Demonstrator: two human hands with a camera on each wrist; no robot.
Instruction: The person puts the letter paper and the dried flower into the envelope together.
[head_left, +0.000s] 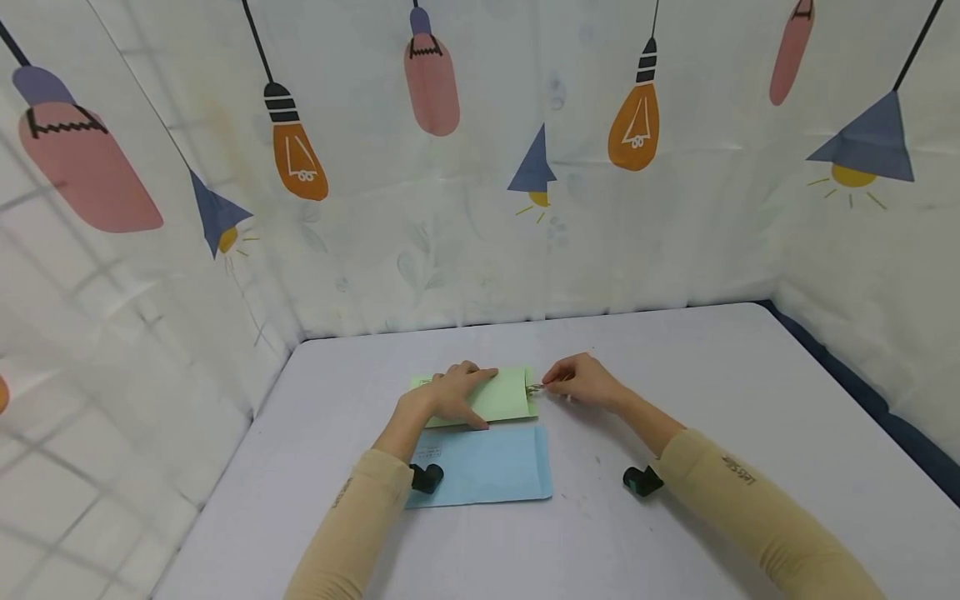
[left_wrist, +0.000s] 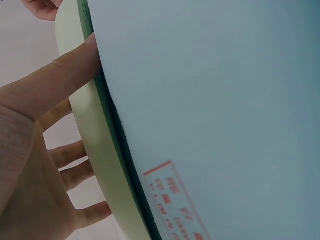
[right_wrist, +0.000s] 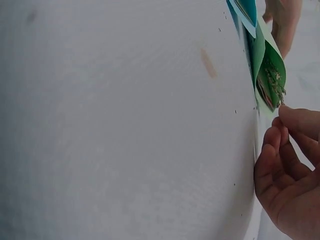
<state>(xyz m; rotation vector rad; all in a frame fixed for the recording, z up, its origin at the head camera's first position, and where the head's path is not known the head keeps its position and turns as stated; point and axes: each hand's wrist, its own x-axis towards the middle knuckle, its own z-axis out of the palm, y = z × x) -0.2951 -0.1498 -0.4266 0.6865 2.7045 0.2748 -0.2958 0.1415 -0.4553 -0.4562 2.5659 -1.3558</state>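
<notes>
A pale green envelope lies on the table, its right end gaping. My left hand spans it and holds it, thumb at the near edge and fingers toward the far edge. At the open end my right hand pinches the end of a small dried flower sprig between thumb and fingers. The sprig's small heads sit within the envelope's mouth in the right wrist view. Just nearer than the green envelope lies a light blue envelope; red printed characters show on it in the left wrist view.
The white table runs to a dark strip at its right edge. A white curtain printed with lamps stands behind and at the sides. Small dark specks dot the tabletop. Each wrist carries a black camera.
</notes>
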